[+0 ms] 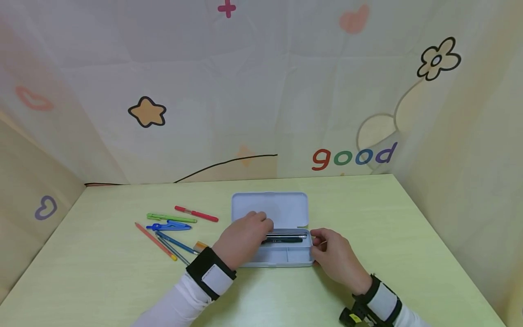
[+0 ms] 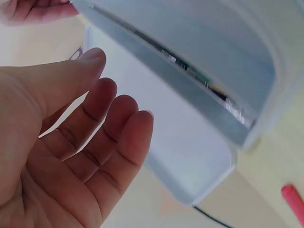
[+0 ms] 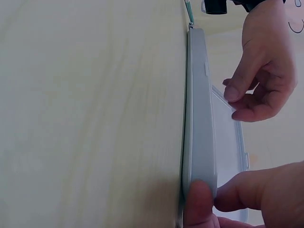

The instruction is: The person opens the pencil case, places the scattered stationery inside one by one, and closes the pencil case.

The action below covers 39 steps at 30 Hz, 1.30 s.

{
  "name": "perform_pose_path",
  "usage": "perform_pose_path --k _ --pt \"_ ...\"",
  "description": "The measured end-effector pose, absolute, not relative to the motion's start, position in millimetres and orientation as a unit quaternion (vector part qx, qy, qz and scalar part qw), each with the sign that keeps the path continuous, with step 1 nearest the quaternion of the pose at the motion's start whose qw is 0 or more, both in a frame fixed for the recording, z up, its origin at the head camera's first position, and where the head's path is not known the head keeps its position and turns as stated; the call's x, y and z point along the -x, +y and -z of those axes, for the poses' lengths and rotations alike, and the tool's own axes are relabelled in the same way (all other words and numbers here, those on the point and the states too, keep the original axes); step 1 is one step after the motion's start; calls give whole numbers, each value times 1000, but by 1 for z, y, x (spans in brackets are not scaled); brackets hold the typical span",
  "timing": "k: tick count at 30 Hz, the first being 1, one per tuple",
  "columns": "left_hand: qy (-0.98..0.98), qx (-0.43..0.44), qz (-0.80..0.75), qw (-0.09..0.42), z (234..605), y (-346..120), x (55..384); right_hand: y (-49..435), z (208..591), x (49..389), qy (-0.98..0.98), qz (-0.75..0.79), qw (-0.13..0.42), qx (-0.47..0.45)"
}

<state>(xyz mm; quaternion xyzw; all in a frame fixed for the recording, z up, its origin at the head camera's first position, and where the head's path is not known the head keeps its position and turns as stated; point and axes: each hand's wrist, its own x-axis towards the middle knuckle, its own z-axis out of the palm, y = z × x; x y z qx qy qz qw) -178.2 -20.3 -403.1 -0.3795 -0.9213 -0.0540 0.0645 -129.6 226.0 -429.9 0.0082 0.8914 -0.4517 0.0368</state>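
Observation:
A pale blue pencil case (image 1: 298, 257) lies on the table with its lid (image 1: 288, 210) folded back. Several dark and silvery pens or pencils (image 1: 286, 239) are in its rear compartment. My left hand (image 1: 243, 238) hovers above the left part of the case and hides that end. In the left wrist view its fingers (image 2: 133, 142) are loosely bent, apart from the thumb, with nothing between them. At the case's right end, my right hand (image 1: 337, 259) grips the edge; the right wrist view shows thumb and fingers (image 3: 198, 202) at the corner.
Left of the case lie a red pen (image 1: 196, 213), a green pen (image 1: 171, 218), a blue compass (image 1: 169, 226), a blue pen (image 1: 176, 242), an orange pencil (image 1: 155, 240) and an orange-and-white object (image 1: 200, 246), partly covered by the left arm. A printed curtain (image 1: 204, 91) hangs behind the table.

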Motion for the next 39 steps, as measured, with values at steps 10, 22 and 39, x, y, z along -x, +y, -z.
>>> perform_pose_path --k 10,22,39 --pt "-922 368 66 104 383 -50 170 225 429 129 891 452 37 -8" --pt "-931 339 79 115 373 -84 156 226 430 129 890 453 37 -12" --pt "-954 266 90 104 370 -151 145 226 432 130 890 454 38 -9"
